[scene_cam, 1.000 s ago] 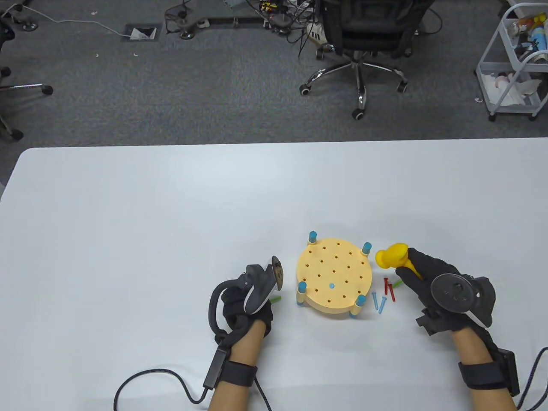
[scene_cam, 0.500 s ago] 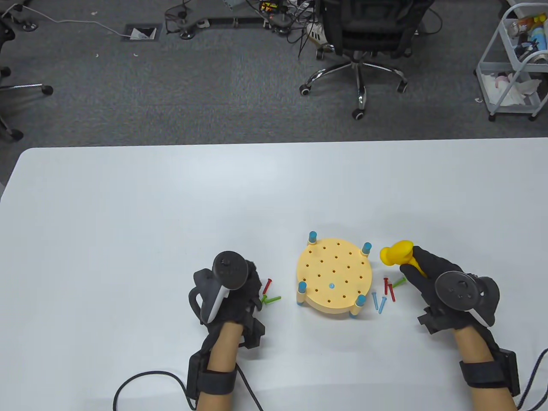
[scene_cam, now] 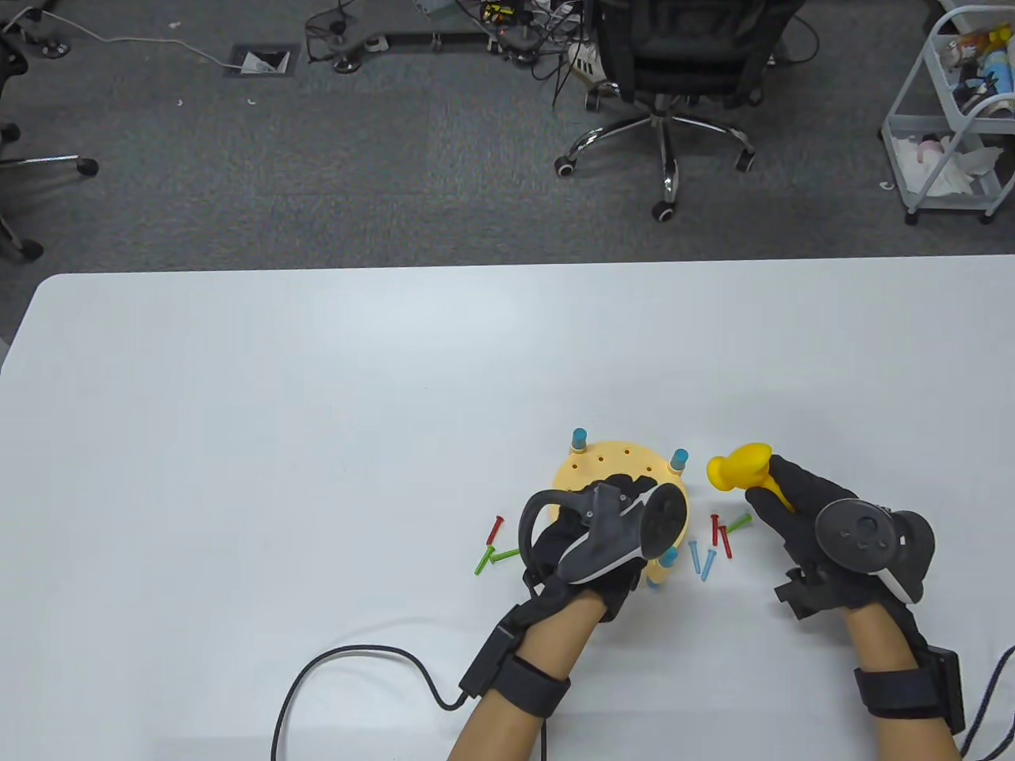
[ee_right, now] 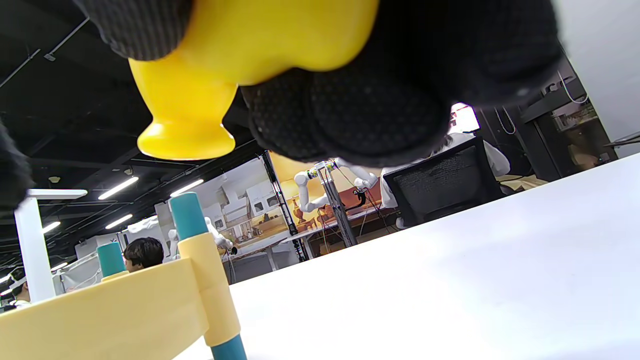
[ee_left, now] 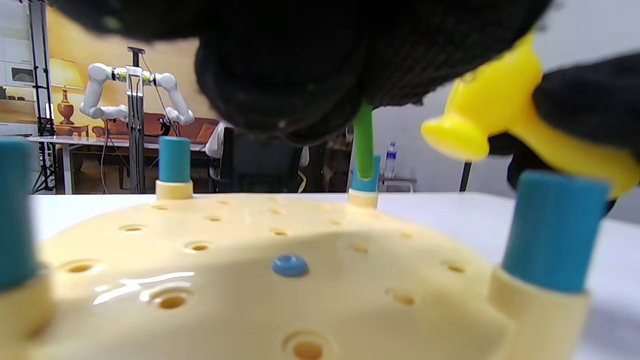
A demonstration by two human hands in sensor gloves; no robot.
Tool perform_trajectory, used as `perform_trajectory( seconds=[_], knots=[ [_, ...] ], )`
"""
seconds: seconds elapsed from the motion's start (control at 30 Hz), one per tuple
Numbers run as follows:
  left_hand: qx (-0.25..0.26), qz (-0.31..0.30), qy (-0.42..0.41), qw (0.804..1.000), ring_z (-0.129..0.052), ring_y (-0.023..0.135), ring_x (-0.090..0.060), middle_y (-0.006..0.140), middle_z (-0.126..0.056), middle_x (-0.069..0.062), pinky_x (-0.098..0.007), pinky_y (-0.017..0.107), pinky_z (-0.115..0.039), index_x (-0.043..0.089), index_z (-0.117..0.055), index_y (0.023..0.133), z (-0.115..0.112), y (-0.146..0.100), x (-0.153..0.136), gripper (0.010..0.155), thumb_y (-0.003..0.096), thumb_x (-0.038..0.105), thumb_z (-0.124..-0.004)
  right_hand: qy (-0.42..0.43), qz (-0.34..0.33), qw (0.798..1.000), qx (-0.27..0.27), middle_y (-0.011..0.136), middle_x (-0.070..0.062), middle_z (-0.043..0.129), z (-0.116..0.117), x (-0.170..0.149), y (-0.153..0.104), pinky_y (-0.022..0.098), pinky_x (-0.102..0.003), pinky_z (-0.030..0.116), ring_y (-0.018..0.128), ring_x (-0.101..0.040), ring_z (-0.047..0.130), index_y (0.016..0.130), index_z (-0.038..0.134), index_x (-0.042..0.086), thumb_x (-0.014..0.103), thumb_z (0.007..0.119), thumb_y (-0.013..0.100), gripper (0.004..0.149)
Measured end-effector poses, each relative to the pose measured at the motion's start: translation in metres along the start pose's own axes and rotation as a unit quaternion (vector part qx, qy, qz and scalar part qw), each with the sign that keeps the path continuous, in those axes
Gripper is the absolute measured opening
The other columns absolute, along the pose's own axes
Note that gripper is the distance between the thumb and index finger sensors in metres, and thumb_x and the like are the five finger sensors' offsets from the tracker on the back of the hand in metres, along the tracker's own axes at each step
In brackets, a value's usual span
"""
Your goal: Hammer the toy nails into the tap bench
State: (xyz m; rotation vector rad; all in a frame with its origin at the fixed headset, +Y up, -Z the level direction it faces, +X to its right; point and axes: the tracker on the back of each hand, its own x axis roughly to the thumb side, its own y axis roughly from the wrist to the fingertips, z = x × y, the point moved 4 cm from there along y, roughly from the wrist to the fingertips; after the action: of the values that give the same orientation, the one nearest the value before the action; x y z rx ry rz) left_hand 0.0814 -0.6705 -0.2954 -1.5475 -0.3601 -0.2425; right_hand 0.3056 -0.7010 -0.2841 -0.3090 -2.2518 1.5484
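Left hand point(scene_cam: 603, 531) hovers over the near half of the tap bench point(scene_cam: 610, 464), fingers pinching a green nail point(ee_left: 363, 142), point hanging down above the perforated top and not yet seated in a hole. Right hand point(scene_cam: 825, 531) is wrapped around the handle of the yellow hammer point(scene_cam: 737, 468), head raised and turned toward the bench, just off its right rim.

Bench sits on the desk point(scene_cam: 317, 396) between the two hands, mostly under the left one. One blue nail point(ee_left: 290, 265) is already driven flush near the middle of the top; the other holes in view look empty. Four teal posts stand at the rim.

Loose nails: red and green ones point(scene_cam: 493, 543) on the desk just left of the left hand; blue, red and green ones point(scene_cam: 714, 543) between the bench and the right hand.

Handling, judged:
- Nails look like light, stiff plastic, thin and smooth; likely to roll or tip. Best pinched high on the shaft below the head, leaving the head clear for the strike.
- Hammer appears to be hollow plastic, light; grip on the handle suits short taps.
- Bench is light and on legs; may skid or rock under a blow unless steadied.
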Motion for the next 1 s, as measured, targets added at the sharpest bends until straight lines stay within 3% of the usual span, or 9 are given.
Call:
perform_trajectory(
  seconds=[0.17, 0.63, 1.0],
  knots=[
    [-0.049, 0.000, 0.037, 0.998, -0.098, 0.030, -0.017, 0.063, -0.100, -0.010, -0.031, 0.017, -0.084, 0.027, -0.084, 0.078, -0.015, 0.013, 0.007, 0.041, 0.0376, 0.031, -0.084, 0.002, 0.000, 1.000, 0.004, 0.058, -0.001, 0.098, 0.001, -0.001, 0.000, 0.034, -0.036, 0.085, 0.036, -0.021, 0.100, 0.088, 0.076, 0.022, 0.058, 0.059, 0.041, 0.061],
    [-0.048, 0.007, 0.020, 0.999, -0.098, 0.031, -0.017, 0.064, -0.099, -0.010, -0.032, 0.019, -0.084, 0.027, -0.085, 0.078, -0.021, 0.017, 0.003, 0.041, 0.0378, 0.031, -0.085, -0.014, -0.009, 1.000, 0.013, 0.058, -0.001, 0.098, 0.006, 0.004, -0.001, 0.034, -0.036, 0.085, 0.036, -0.022, 0.100, 0.088, 0.076, 0.022, 0.058, 0.059, 0.041, 0.061],
    [-0.050, -0.004, 0.092, 0.995, -0.098, 0.031, -0.018, 0.063, -0.100, -0.009, -0.033, 0.020, -0.084, 0.027, -0.086, 0.078, -0.021, 0.019, 0.022, 0.041, 0.0372, 0.031, -0.085, -0.020, -0.012, 1.000, 0.016, 0.058, -0.001, 0.098, 0.007, 0.006, -0.001, 0.034, -0.036, 0.085, 0.036, -0.022, 0.100, 0.088, 0.076, 0.022, 0.058, 0.059, 0.041, 0.062]
  ],
)
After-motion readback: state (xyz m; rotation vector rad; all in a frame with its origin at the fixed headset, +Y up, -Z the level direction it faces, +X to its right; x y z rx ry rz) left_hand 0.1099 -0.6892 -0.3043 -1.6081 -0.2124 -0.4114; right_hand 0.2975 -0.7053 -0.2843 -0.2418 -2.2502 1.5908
